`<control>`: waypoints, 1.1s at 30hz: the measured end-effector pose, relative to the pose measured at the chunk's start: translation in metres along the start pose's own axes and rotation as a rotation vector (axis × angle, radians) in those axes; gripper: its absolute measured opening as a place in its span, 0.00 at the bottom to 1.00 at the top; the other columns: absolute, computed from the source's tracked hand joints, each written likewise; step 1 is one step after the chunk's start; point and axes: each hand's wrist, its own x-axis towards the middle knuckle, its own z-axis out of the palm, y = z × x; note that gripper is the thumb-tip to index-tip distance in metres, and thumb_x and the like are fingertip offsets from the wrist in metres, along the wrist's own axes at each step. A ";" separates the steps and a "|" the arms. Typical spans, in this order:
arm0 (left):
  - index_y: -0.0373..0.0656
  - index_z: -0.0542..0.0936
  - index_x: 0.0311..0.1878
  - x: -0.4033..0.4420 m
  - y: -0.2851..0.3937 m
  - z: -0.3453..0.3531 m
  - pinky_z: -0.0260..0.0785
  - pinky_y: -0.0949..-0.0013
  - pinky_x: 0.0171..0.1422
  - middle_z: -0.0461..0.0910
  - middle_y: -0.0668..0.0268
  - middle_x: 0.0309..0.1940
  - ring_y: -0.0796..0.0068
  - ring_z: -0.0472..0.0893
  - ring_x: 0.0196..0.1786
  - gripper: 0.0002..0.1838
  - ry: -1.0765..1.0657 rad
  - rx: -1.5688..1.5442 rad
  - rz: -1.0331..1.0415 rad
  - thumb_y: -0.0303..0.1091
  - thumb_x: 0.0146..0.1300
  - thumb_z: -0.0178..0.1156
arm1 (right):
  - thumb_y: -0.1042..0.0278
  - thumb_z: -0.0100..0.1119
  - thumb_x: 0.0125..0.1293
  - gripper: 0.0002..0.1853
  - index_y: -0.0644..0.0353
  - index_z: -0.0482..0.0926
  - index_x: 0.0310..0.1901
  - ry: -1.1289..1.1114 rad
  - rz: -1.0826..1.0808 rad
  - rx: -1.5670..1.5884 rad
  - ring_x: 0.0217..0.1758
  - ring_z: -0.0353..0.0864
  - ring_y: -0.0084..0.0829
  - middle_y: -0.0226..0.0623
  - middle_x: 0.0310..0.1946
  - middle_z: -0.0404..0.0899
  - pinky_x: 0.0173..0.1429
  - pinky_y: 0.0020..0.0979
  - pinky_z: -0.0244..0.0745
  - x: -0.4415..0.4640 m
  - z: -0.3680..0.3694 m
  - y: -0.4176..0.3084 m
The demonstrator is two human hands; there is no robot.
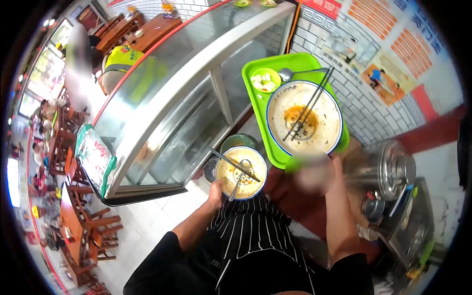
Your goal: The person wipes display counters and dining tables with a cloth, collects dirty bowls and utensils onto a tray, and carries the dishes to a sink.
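My left hand (pixel 215 195) grips the rim of a smaller used bowl (pixel 258 168), which has chopsticks (pixel 231 162) and a spoon (pixel 238 187) lying in it. Farther right, a bright green tray (pixel 280 156) carries a large blue-rimmed bowl (pixel 282 101) with brown residue, and dark chopsticks (pixel 314 103) rest across it. Beside that bowl are a small green dish (pixel 267 80) of white pieces and a metal spoon (pixel 286 74). My right hand (pixel 332 169) is at the tray's near edge, partly blurred; its fingers are hidden.
A glass display cabinet (pixel 189 113) stands at the left, with a packaged item (pixel 94 157) at its corner. Dark green container (pixel 238 141) lies behind the smaller bowl. Metal pots (pixel 388 164) stand right. Wooden tables (pixel 71 221) and seated people fill the far left.
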 end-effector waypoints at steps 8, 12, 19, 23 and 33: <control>0.33 0.78 0.50 0.042 0.055 0.011 0.71 0.63 0.56 0.80 0.55 0.43 0.63 0.79 0.48 0.19 0.179 0.144 0.179 0.32 0.56 0.53 | 0.66 0.59 0.60 0.12 0.62 0.78 0.44 -0.292 -0.020 -0.194 0.35 0.82 0.36 0.39 0.33 0.81 0.43 0.35 0.80 0.099 0.172 0.012; 0.33 0.78 0.52 0.097 0.082 -0.008 0.70 0.65 0.55 0.81 0.58 0.44 0.63 0.79 0.47 0.21 0.076 0.061 0.218 0.32 0.56 0.54 | 0.67 0.57 0.60 0.13 0.65 0.79 0.44 -0.368 -0.058 -0.371 0.37 0.83 0.37 0.41 0.35 0.82 0.47 0.36 0.80 0.153 0.274 0.040; 0.31 0.78 0.53 0.140 0.108 -0.032 0.70 0.68 0.56 0.82 0.58 0.45 0.66 0.79 0.48 0.21 0.077 0.100 0.258 0.30 0.57 0.54 | 0.66 0.57 0.61 0.11 0.62 0.80 0.42 -0.410 0.097 -0.362 0.36 0.83 0.37 0.41 0.34 0.83 0.46 0.37 0.81 0.223 0.341 0.090; 0.31 0.77 0.54 0.153 0.114 -0.031 0.71 0.67 0.56 0.82 0.58 0.46 0.66 0.80 0.48 0.20 0.063 0.028 0.268 0.28 0.58 0.54 | 0.64 0.58 0.64 0.11 0.61 0.81 0.43 -0.335 0.089 -0.409 0.37 0.84 0.36 0.40 0.36 0.83 0.44 0.37 0.81 0.234 0.354 0.092; 0.33 0.77 0.53 0.170 0.122 0.014 0.72 0.68 0.54 0.81 0.58 0.45 0.67 0.80 0.47 0.19 0.118 -0.118 0.215 0.26 0.57 0.53 | 0.46 0.60 0.70 0.25 0.66 0.82 0.48 -0.493 -0.273 -1.019 0.39 0.80 0.26 0.35 0.40 0.82 0.45 0.28 0.74 0.261 0.359 0.059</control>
